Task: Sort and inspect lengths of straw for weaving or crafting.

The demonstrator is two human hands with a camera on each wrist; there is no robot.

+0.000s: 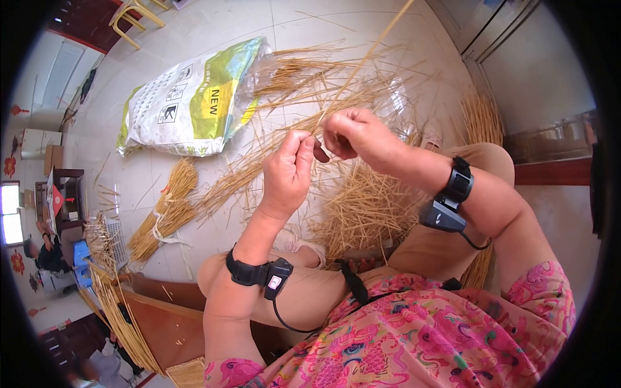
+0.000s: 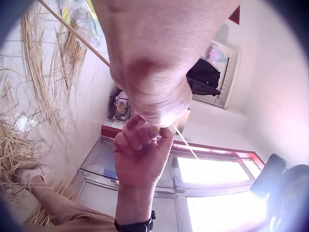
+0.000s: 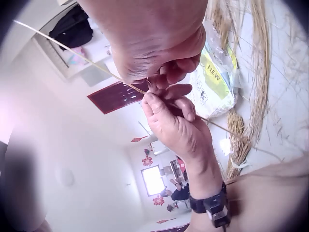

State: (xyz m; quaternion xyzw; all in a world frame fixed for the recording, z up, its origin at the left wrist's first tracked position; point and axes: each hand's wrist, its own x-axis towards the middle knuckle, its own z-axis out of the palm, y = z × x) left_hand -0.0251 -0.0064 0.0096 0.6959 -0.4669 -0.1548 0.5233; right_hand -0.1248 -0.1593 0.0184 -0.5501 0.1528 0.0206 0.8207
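A long straw stalk (image 1: 372, 48) runs up and away from between my two hands. My left hand (image 1: 288, 169) pinches it between thumb and curled fingers; in the right wrist view the stalk (image 3: 79, 54) passes by the left thumb tip and out past the other side of that hand. My right hand (image 1: 362, 134) is right beside it, fingers bent in around the stalk at the same spot. Both hands are raised above my knees, fingertips almost meeting. The right palm faces the left wrist camera, with the right hand (image 2: 140, 157) below the left hand (image 2: 154, 82).
Loose straw (image 1: 365, 216) lies heaped on the tiled floor between my feet. A tied straw bundle (image 1: 165, 213) and a printed sack (image 1: 187, 103) with straw at its mouth lie ahead to the left. More straw (image 1: 482, 119) stands by the door at right. A wooden board (image 1: 165, 323) is at my left.
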